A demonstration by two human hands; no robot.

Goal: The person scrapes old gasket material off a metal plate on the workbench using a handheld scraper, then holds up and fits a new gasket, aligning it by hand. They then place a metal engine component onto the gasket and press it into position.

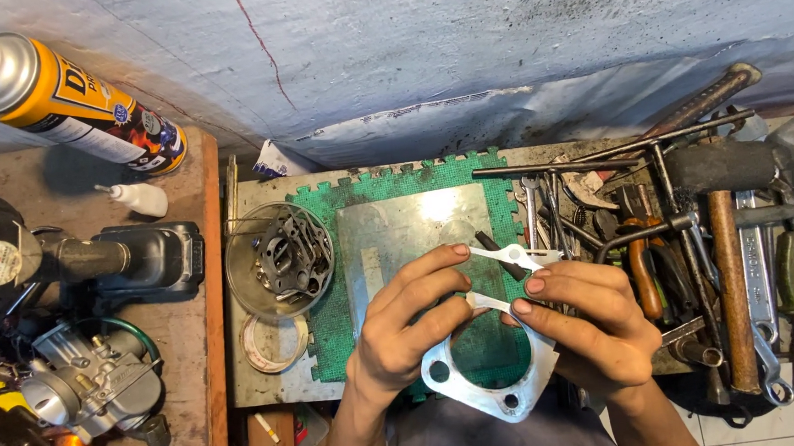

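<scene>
Two hands, one white gasket, trimming by the look of it

Both hands meet over the green mat at the bench's front edge. The left hand pinches the white gasket by its upper left rim, fingers closed on it; two bolt holes show along its lower part. The right hand closes on the other side, and small white scissors appear tucked between its fingers, though how they are held I cannot tell. By my reading, the step is cutting the gasket's inner outline. Any further cut calls for a steady pinch and turning the sheet, not the blades. A dish of metal parts sits left; hand tools lie right.
</scene>
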